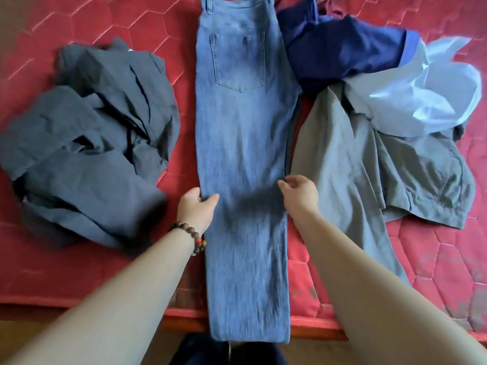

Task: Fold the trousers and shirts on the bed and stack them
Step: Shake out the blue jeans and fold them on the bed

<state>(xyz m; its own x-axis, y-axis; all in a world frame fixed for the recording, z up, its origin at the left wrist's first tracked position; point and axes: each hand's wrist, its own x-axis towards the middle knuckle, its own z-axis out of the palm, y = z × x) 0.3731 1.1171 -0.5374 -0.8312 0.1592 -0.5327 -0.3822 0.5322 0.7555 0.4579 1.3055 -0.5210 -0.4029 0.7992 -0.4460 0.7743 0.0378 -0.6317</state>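
Light blue jeans (242, 133) lie lengthwise down the middle of the red bed (92, 25), folded leg on leg, back pocket up, with the hems hanging over the near edge. My left hand (196, 206) grips the jeans' left edge near the knee, thumb on top. My right hand (299, 192) pinches the jeans' right edge at the same height. A crumpled dark grey garment (89, 143) lies to the left. On the right lie olive-grey trousers (369, 164), a navy shirt (342, 48) and a pale blue shirt (427, 93) in a loose heap.
The bed's near edge (316, 325) runs across the bottom, with wooden floor below it. Bare mattress shows at the near left and near right. A bead bracelet (193, 238) is on my left wrist.
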